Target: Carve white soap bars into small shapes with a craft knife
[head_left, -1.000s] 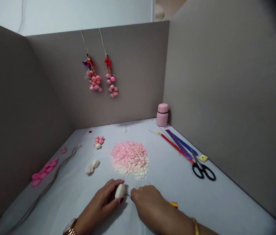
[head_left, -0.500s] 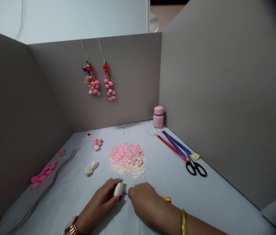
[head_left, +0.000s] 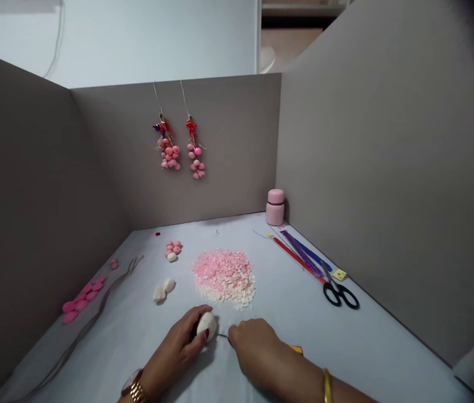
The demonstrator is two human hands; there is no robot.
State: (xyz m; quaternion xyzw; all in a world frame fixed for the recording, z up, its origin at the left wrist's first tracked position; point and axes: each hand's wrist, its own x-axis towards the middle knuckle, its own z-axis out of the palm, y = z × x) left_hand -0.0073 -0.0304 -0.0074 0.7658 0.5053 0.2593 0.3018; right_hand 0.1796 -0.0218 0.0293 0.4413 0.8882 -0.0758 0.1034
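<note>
My left hand (head_left: 180,348) pinches a small white egg-shaped piece (head_left: 206,325) against the pale blue table, thumb and fingers wrapped round it. My right hand (head_left: 256,347) is closed on a thin dark needle-like tool (head_left: 222,336) whose tip points at the white piece; a bit of yellow handle (head_left: 296,350) shows behind the hand. Just beyond lies a heap of pink and white flakes (head_left: 225,277).
Two white pieces (head_left: 163,289) and a small pink cluster (head_left: 173,249) lie left of the heap. Pink pieces (head_left: 83,294) and thin strands (head_left: 94,313) sit far left. Scissors (head_left: 338,291), coloured sticks (head_left: 300,253) and a pink jar (head_left: 274,207) are at right. Grey partitions surround the table; two pink bunches (head_left: 180,151) hang on the back one.
Both hands stay on the white piece and the tool with hardly any shift. The view has tilted, so everything sits slightly lower and to the right in the picture.
</note>
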